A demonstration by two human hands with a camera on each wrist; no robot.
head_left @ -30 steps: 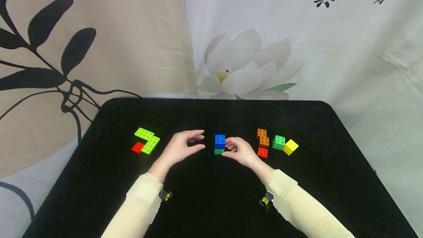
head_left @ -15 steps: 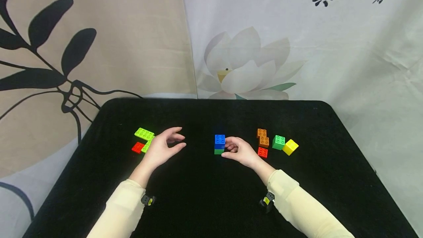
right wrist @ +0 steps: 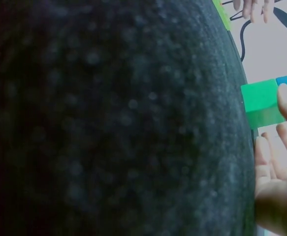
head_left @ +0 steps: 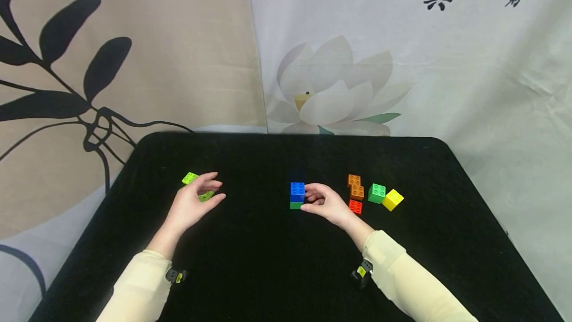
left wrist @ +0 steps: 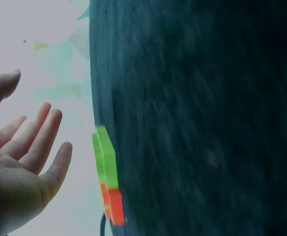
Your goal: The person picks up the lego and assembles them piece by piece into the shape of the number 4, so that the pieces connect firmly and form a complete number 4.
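Note:
In the middle of the table a blue brick (head_left: 297, 191) stands stacked on a green brick (head_left: 296, 205). My right hand (head_left: 328, 205) is at the stack's right side, its thumb tip by the lower right corner and its fingertips right at the side. Farther left, my left hand (head_left: 187, 207) hovers with loosely bent fingers and a wide gap to the thumb, holding nothing. It partly covers the lime green bricks (head_left: 189, 178) in the head view. The left wrist view shows the red brick (left wrist: 115, 206) beside them, which the hand hides from the head camera.
To the right of the right hand lie two orange bricks (head_left: 356, 192), a red brick (head_left: 355, 206), a green block (head_left: 377, 193) and a yellow block (head_left: 393, 200). The black table (head_left: 277, 272) ends at a printed cloth backdrop (head_left: 178, 63).
My left hand has moved left, away from the blue and green stack, to over the lime green bricks. The right hand and the stack have stayed nearly still.

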